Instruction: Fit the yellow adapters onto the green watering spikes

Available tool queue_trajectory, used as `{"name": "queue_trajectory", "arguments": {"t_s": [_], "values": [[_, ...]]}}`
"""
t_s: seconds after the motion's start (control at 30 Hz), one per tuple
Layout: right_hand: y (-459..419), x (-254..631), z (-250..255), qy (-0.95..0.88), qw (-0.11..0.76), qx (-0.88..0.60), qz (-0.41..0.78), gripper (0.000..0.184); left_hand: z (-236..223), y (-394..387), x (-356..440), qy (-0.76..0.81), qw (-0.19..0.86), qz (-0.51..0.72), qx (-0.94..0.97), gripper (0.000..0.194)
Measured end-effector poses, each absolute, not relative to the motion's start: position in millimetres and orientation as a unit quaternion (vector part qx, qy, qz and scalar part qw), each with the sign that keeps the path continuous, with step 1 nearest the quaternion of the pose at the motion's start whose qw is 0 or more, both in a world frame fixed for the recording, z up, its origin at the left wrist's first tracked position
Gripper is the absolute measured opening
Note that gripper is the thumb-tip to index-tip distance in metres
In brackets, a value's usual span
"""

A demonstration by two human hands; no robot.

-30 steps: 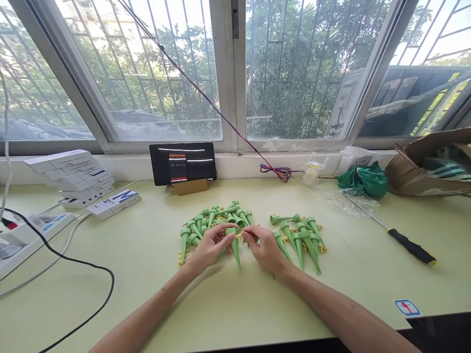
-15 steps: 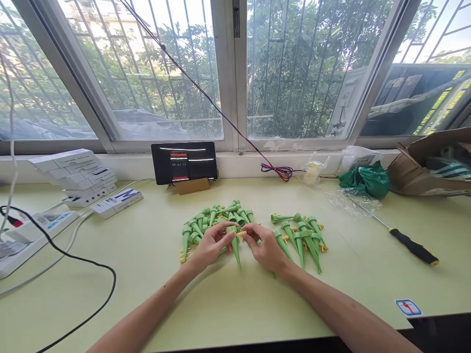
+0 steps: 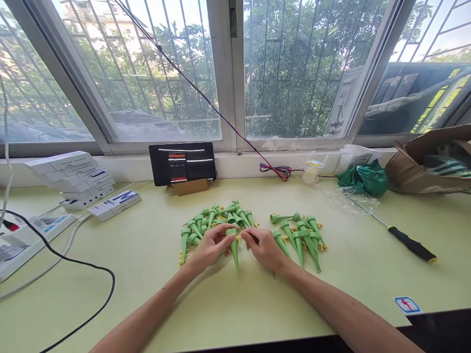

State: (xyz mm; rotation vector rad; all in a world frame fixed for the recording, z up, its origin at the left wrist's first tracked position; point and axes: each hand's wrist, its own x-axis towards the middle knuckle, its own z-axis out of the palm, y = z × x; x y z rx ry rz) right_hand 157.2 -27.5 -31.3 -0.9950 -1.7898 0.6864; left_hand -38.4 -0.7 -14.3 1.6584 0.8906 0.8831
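My left hand (image 3: 210, 249) is closed around the capped top of a green plastic watering spike (image 3: 235, 255), whose tip points down toward the table. Close beside it, my right hand (image 3: 264, 246) pinches a small yellow plastic valve (image 3: 239, 239) against the side of the spike's cap; fingers hide most of this piece. Behind my left hand lies a heap of similar green spikes (image 3: 185, 237) with yellow pieces among them. A smaller group of green spikes (image 3: 300, 250), with yellow pieces showing, lies just right of my right hand.
A screwdriver (image 3: 410, 242) and a green plastic bag (image 3: 364, 177) lie to the right, near an open cardboard box (image 3: 408, 169). A tablet (image 3: 198, 164) stands by the window. White boxes (image 3: 79, 169), a power strip (image 3: 55, 228) and a black cable (image 3: 84, 263) occupy the left.
My right fingers have turned slightly around the yellow valve, and less of it shows now. My left hand keeps the spike in about the same place. The view has shifted a little.
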Motion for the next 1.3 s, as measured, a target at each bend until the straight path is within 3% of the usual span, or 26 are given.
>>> {"name": "queue_trajectory", "arguments": {"t_s": [0.47, 0.73, 1.17, 1.3], "values": [[-27.0, 156.2, -34.9, -0.738, 0.486, -0.392, 0.255, 0.015, -13.2, 0.9, -39.5, 0.373, 0.497, 0.369, 0.692, 0.041], [-27.3, 157.1, -31.4, -0.741, 0.471, -0.397, 0.266, 0.03, -11.0, -1.4, -37.7, 0.381, 0.498, 0.361, 0.691, 0.043], [-27.7, 157.0, -35.2, -0.734, 0.486, -0.372, 0.294, 0.016, -15.6, 2.4, -42.5, 0.377, 0.497, 0.372, 0.687, 0.04], [-28.6, 157.5, -31.1, -0.74, 0.476, -0.391, 0.272, 0.026, -13.0, 0.5, -40.5, 0.383, 0.488, 0.37, 0.692, 0.039]]}}
